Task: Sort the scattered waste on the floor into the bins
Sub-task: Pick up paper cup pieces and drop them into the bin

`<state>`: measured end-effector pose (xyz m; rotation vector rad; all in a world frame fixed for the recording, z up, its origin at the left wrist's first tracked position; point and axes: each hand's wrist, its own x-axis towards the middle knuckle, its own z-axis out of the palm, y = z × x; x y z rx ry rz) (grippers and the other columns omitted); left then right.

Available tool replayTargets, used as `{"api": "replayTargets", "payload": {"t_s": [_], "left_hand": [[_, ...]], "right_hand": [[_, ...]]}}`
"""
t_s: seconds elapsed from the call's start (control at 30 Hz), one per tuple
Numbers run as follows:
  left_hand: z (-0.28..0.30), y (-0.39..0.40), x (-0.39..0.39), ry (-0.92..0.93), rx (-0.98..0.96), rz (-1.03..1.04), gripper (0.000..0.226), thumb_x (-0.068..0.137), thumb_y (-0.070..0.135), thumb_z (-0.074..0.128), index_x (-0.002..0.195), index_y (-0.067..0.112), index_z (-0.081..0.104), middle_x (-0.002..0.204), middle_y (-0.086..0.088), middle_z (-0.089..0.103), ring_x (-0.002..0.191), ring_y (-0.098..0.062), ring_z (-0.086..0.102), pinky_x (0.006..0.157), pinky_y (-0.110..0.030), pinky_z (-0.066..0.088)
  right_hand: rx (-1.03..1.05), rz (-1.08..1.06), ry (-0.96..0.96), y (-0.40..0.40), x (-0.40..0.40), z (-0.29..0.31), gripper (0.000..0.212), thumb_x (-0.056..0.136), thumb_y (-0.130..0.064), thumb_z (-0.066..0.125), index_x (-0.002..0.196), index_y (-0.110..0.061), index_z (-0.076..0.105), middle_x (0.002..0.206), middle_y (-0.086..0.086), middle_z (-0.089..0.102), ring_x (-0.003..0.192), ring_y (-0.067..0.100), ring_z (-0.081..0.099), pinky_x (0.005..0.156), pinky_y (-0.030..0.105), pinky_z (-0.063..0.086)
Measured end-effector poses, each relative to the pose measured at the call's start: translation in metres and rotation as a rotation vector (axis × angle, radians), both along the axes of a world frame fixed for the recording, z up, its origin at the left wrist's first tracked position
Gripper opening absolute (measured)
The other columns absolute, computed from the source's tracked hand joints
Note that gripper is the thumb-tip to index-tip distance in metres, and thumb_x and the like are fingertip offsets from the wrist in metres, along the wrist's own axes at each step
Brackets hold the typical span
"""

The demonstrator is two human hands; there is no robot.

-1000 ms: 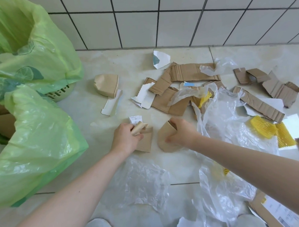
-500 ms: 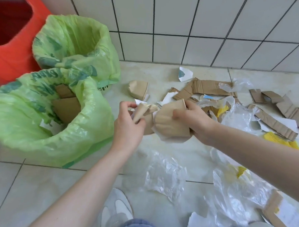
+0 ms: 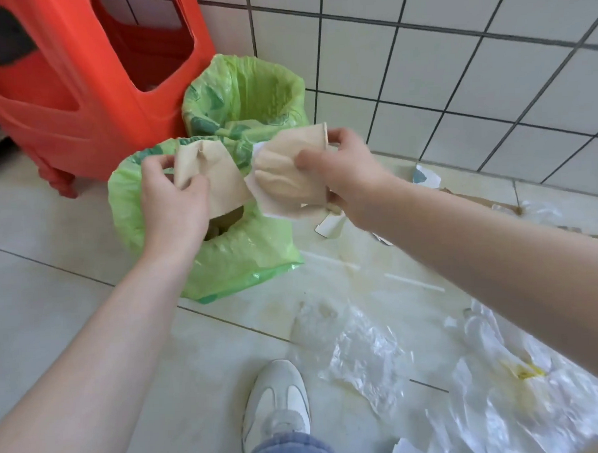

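Overhead, from the head view, I saw both hands raised above the near green-bagged bin [image 3: 203, 261]. My left hand [image 3: 173, 204] had its thumb and fingers curled round a crumpled brown paper piece [image 3: 213, 178], pinching it at its left edge, and that piece hung right over the bin's open mouth. My right hand [image 3: 343, 176] gripped a flattened brown paper cup [image 3: 288, 168], thumb at the front and fingers behind the rim, with a bit of white paper [image 3: 258, 197] showing under the cup's lower left edge. The two paper pieces sat just beside each other; I could not tell whether they touched.

Inside the near bin some brown cardboard [image 3: 227, 219] showed beneath the held piece. A second green-bagged bin [image 3: 244, 95] stood behind it against the tiled wall [image 3: 421, 67], and a red plastic stool [image 3: 79, 81] stood to the left of both.

On the floor [image 3: 34, 238] clear plastic sheets [image 3: 365, 357] lay crumpled near my white shoe [image 3: 277, 398], with more plastic further right carrying a yellow patch [image 3: 526, 374]. Torn cardboard scraps [image 3: 467, 198] lay along the wall beyond my right forearm, and two thin white straws [image 3: 413, 283] lay on the tiles between the near bin and the plastic.
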<state>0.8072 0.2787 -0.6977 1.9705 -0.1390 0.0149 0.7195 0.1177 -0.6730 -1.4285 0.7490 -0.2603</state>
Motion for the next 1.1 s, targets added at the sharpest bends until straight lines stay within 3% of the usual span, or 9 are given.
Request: {"api": "replayTargets", "payload": {"t_s": [0.17,0.27,0.37,0.43,0.5,0.57,0.7,0.83,1.1], "left_hand": [[-0.005,0.011,0.024,0.055,0.073,0.058,0.031,0.090,0.017,0.051,0.119,0.020,0.042,0.096,0.006,0.045,0.077,-0.014,0.048,0.057,-0.022,0.035],[-0.014,0.015,0.032,0.152,0.180,-0.005,0.044,0.090,0.027,0.053,0.130,0.017,0.039,0.113,0.000,0.044,0.094,-0.022,0.048,0.070,-0.026,0.038],[-0.017,0.019,0.038,0.236,0.231,-0.053,0.051,0.086,0.029,0.060,0.134,0.020,0.044,0.129,-0.005,0.050,0.108,-0.024,0.051,0.087,-0.034,0.041],[-0.018,0.022,0.037,0.238,0.245,-0.070,0.048,0.087,0.023,0.059,0.134,0.021,0.048,0.135,-0.006,0.050,0.098,-0.017,0.052,0.084,-0.033,0.038],[-0.017,0.022,0.031,0.168,0.269,-0.075,0.043,0.089,0.020,0.057,0.131,0.022,0.052,0.136,-0.003,0.050,0.077,-0.005,0.050,0.080,-0.030,0.036],[-0.014,0.020,0.024,0.065,0.285,-0.082,0.037,0.088,0.017,0.055,0.125,0.020,0.056,0.129,0.000,0.055,0.072,-0.001,0.049,0.079,-0.029,0.038],[-0.011,0.002,0.006,-0.070,0.222,-0.173,0.027,0.086,0.009,0.056,0.110,0.017,0.061,0.105,0.005,0.064,0.095,-0.011,0.059,0.083,-0.025,0.046],[-0.014,-0.031,-0.013,-0.159,0.209,-0.291,0.023,0.083,0.007,0.059,0.103,0.018,0.062,0.095,0.007,0.067,0.091,-0.011,0.062,0.078,-0.022,0.048],[-0.048,-0.097,-0.055,-0.209,0.276,-0.576,0.020,0.080,0.009,0.059,0.095,0.021,0.061,0.081,0.010,0.064,0.082,-0.010,0.059,0.074,-0.024,0.045]], "right_hand": [[-0.030,0.030,0.011,0.025,0.047,0.006,0.037,0.086,-0.013,0.064,0.110,-0.018,0.036,0.109,0.007,0.055,0.098,0.029,0.062,0.078,0.046,0.059],[-0.145,0.101,0.046,0.042,0.062,0.005,0.050,0.088,-0.021,0.064,0.127,-0.013,0.033,0.107,0.005,0.052,0.095,0.024,0.059,0.067,0.033,0.055],[-0.200,0.201,0.098,0.050,0.065,0.002,0.065,0.091,-0.031,0.059,0.142,-0.007,0.028,0.117,0.011,0.058,0.104,0.028,0.059,0.086,0.040,0.052],[-0.223,0.226,0.125,0.048,0.061,0.001,0.056,0.093,-0.025,0.056,0.140,-0.001,0.035,0.131,0.019,0.054,0.118,0.033,0.055,0.101,0.047,0.045],[-0.216,0.213,0.131,0.041,0.056,-0.002,0.049,0.093,-0.018,0.054,0.137,-0.002,0.039,0.118,0.016,0.059,0.112,0.031,0.058,0.101,0.048,0.046],[-0.160,0.179,0.129,0.030,0.048,-0.009,0.051,0.093,-0.016,0.052,0.140,-0.004,0.038,0.100,0.010,0.060,0.106,0.028,0.061,0.096,0.046,0.051],[-0.041,0.093,0.109,-0.001,0.021,-0.025,0.044,0.093,-0.011,0.050,0.136,-0.006,0.041,0.115,0.012,0.061,0.104,0.024,0.064,0.091,0.039,0.055],[0.043,-0.021,0.109,-0.041,-0.013,-0.039,0.036,0.092,-0.008,0.050,0.128,-0.007,0.048,0.098,0.008,0.060,0.091,0.022,0.064,0.091,0.041,0.055],[-0.071,-0.153,0.303,-0.115,-0.073,-0.084,0.029,0.093,-0.007,0.046,0.121,-0.006,0.054,0.098,0.008,0.061,0.086,0.022,0.061,0.080,0.036,0.055]]}}
